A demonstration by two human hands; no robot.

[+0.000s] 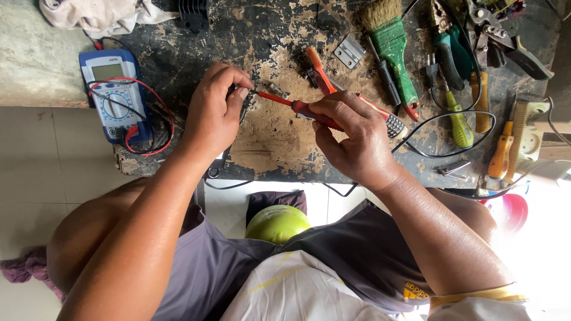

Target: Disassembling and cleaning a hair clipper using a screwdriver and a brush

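Note:
My right hand (351, 137) grips a red-handled screwdriver (289, 103) whose thin shaft points left. Its tip meets a small dark part pinched in the fingers of my left hand (215, 110), which hides most of that part. Both hands hover over a worn, scratched black workboard (267, 142). Small metal pieces (275, 90) lie just beyond the screwdriver tip.
A blue multimeter (113, 95) with red and black leads lies at the left. A green-handled brush (392, 44), an orange toothbrush (316, 70), pliers, cutters and several screwdrivers (461, 122) crowd the right. A metal blade plate (350, 51), a white cloth (101, 15) and a green round object (277, 223) are near.

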